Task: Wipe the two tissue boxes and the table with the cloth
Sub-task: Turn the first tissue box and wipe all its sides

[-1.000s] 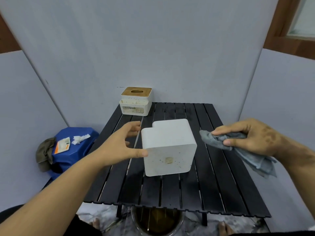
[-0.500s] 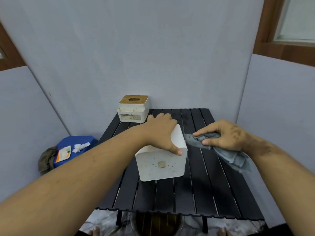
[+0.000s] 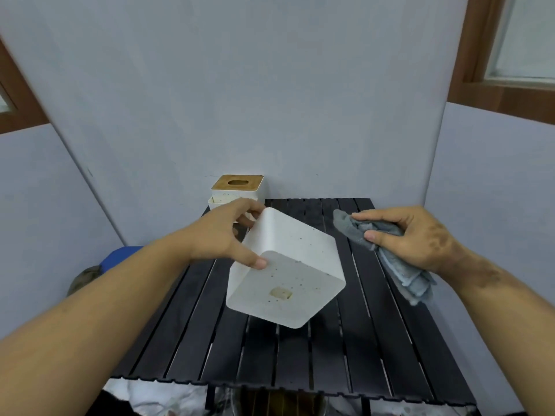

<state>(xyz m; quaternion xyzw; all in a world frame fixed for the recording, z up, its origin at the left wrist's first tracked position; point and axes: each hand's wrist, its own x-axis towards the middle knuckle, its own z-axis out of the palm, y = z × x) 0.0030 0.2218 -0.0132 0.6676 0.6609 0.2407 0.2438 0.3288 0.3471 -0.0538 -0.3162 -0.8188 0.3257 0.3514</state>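
My left hand (image 3: pixel 222 235) grips a white plastic tissue box (image 3: pixel 288 271) by its left side and holds it tilted above the black slatted table (image 3: pixel 345 349). The box's speckled face with a small yellowish patch points toward me. To its right my right hand (image 3: pixel 411 235) holds a bunched grey cloth (image 3: pixel 390 256), a short gap away from the box; the cloth's tail hangs below my palm. A second white tissue box with a wooden lid (image 3: pixel 237 187) stands at the table's far left corner, partly hidden behind my left hand.
Grey partition walls close in the table at the back and on both sides. A blue object (image 3: pixel 120 255) sits on the floor left of the table, mostly hidden by my left forearm. A round container (image 3: pixel 279 405) shows under the table's front edge.
My left hand has taken hold of the white box, lifted it off the table and tilted it. My right hand with the cloth stayed to the box's right.
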